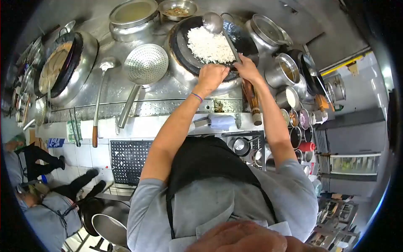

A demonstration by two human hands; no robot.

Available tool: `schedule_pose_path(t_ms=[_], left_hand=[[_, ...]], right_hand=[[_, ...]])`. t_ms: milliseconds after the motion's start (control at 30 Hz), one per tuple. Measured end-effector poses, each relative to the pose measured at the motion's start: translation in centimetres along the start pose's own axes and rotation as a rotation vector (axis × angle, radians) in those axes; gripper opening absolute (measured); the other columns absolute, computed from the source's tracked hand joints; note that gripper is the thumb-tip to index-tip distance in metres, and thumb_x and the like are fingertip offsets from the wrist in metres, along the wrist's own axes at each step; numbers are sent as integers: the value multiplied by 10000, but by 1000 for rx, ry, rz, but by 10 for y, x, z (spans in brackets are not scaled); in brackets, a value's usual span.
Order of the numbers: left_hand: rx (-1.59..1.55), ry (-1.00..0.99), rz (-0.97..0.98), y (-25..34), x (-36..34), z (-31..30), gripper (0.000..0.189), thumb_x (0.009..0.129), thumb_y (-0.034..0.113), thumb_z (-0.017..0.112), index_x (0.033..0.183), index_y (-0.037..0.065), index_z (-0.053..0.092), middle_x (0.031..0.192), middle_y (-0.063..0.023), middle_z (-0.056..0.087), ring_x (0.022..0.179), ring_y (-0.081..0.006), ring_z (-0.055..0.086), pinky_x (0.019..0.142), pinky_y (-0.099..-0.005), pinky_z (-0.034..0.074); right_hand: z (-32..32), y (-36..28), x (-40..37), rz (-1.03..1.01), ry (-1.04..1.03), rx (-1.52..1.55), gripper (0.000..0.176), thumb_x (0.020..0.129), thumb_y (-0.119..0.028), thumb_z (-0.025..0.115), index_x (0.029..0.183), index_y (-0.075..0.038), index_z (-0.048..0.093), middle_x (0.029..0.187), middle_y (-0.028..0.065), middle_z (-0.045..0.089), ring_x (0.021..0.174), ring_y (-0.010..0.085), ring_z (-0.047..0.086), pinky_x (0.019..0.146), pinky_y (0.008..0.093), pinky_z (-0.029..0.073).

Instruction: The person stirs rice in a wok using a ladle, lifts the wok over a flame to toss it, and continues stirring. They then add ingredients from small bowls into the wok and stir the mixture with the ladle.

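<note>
White rice (210, 45) lies in a black wok (242, 40) on the stove in front of me. My left hand (212, 78) is closed at the wok's near edge; the exact grip is partly hidden by the fingers. My right hand (248, 69) is wrapped round the handle of a metal ladle (213, 22), whose bowl rests over the far side of the rice. Beneath my right forearm lies a bamboo brush (255, 113), its end toward me. A large perforated skimmer (146, 64) lies left of the wok.
A second ladle (95, 107) lies farther left, near another wok (58, 69). Lidded pots (134, 19) stand behind. At right are a steel pot (282, 72) and several small containers (304, 119). Two people (54, 214) are at lower left.
</note>
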State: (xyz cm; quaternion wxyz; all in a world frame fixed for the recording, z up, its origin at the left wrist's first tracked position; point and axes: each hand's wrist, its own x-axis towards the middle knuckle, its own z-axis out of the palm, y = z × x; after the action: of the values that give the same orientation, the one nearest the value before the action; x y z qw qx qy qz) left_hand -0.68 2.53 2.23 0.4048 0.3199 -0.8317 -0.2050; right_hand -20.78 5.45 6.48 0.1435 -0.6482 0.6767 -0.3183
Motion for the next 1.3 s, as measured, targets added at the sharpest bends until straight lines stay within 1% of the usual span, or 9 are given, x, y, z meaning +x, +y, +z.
schedule_pose_path(t_ms=[33, 67, 267, 400, 567, 733, 867, 1033, 1300], left_hand=[[22, -23, -13, 0, 0, 2, 451, 1014, 379, 569, 698, 74, 671, 748, -158, 684, 737, -387, 678, 681, -506, 544], [42, -41, -28, 0, 1, 3, 456, 1015, 383, 568, 694, 75, 670, 747, -158, 683, 734, -387, 678, 681, -505, 546], [27, -43, -53, 0, 2, 2, 463, 1012, 402, 565, 699, 86, 693, 749, -162, 694, 731, -385, 684, 680, -499, 558], [-2, -50, -35, 1, 2, -2, 424, 1005, 391, 575, 740, 100, 732, 752, -164, 706, 744, -375, 698, 696, -496, 565], [118, -184, -47, 2, 16, -1, 342, 946, 333, 597, 746, 107, 758, 776, -181, 721, 750, -401, 709, 719, -509, 574], [127, -240, -129, 19, -4, 2, 365, 922, 346, 567, 711, 116, 756, 715, -182, 704, 674, -378, 701, 663, -501, 572], [100, -119, 111, 69, -44, -59, 383, 908, 306, 589, 591, 124, 705, 555, -131, 637, 477, -309, 632, 523, -478, 526], [144, -25, 18, 65, 14, -61, 328, 874, 297, 624, 631, 108, 737, 605, -155, 669, 535, -330, 665, 531, -475, 525], [116, -248, -14, 55, -75, -49, 327, 879, 299, 607, 641, 110, 726, 619, -175, 671, 568, -371, 677, 595, -502, 554]], right_hand=[[14, 11, 5, -266, 207, -305, 294, 938, -80, 575, 1217, 14, 558, 856, 300, 683, 699, 460, 687, 600, 512, 547], [20, 14, 10, -41, 19, -382, 430, 877, -30, 547, 1305, -2, 517, 986, 406, 635, 892, 582, 634, 756, 602, 537], [-81, -42, -67, 210, -362, -848, 726, 909, -16, 553, 1570, -254, 372, 1025, 278, 700, 923, 460, 695, 792, 545, 556], [-133, -62, -135, 32, -114, -804, 648, 921, -98, 643, 1517, -292, 480, 1032, 200, 723, 936, 430, 690, 810, 523, 551], [-135, -84, -185, 292, -239, -810, 686, 907, -95, 645, 1531, -317, 464, 1051, 201, 725, 949, 431, 688, 825, 526, 549], [-76, -72, -163, 379, -235, -660, 603, 925, -147, 597, 1515, -213, 491, 1095, 275, 698, 999, 483, 657, 886, 552, 512], [-155, -81, -178, 272, -337, -521, 575, 937, -105, 663, 1489, -207, 537, 1245, 248, 667, 1134, 445, 642, 990, 485, 506], [-151, -73, -153, 225, -268, -583, 530, 926, -98, 658, 1443, -189, 584, 1148, 246, 698, 1040, 445, 675, 925, 498, 535], [-143, -53, -172, 240, -154, -429, 522, 929, -131, 665, 1440, -196, 582, 1133, 282, 676, 1069, 466, 643, 909, 516, 519]])
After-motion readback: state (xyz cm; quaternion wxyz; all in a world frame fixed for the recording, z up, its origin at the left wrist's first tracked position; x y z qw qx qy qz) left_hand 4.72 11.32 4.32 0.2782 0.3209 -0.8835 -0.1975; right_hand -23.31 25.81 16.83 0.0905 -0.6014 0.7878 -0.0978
